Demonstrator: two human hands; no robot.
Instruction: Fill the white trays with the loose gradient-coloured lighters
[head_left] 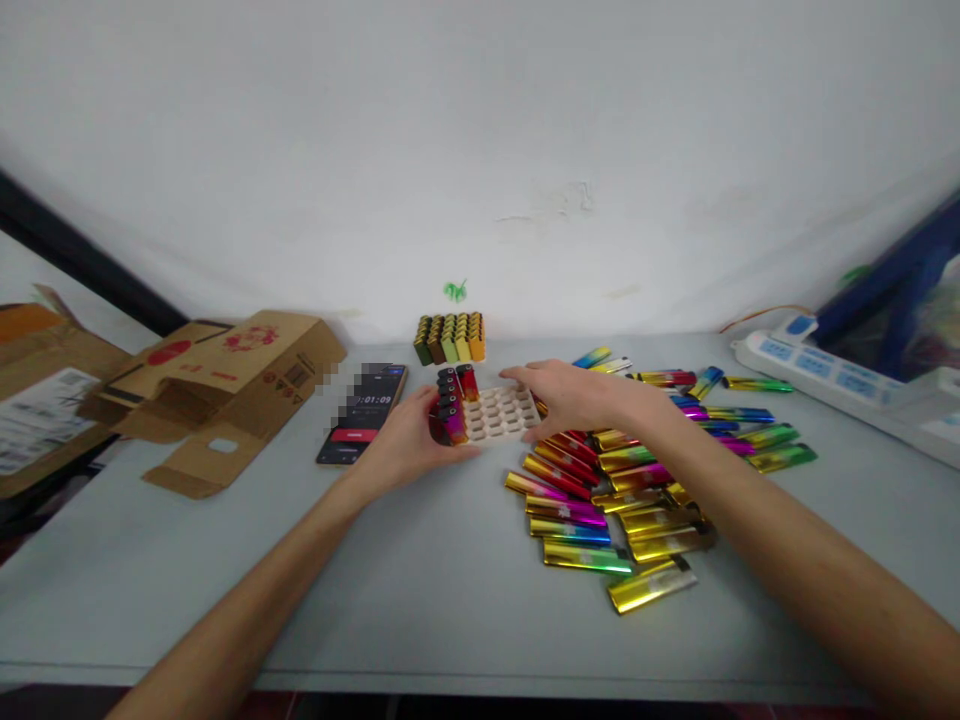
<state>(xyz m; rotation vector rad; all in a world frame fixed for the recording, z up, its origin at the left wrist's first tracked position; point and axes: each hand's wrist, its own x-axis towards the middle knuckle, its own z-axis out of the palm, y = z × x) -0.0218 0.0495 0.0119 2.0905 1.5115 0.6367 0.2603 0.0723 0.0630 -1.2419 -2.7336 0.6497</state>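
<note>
A pale tray [501,414] with rows of slots lies on the table between my hands. Shiny lighters [451,405] with black tops stand upright along its left end, and a red lighter [468,382] stands beside that row at the back. My left hand [405,440] is curled round the tray's left end, against the standing lighters, its thumb along the front. At the right end, my right hand [566,395] grips the tray between its thumb in front and fingers behind. Many loose metallic lighters [570,510] are spread under and around my right forearm.
A filled block of lighters [450,338] stands near the wall. Left of my left hand lies a phone [365,410] showing a timer. Opened cardboard boxes [247,370] occupy the left side. A white power strip [847,380] lies at the right.
</note>
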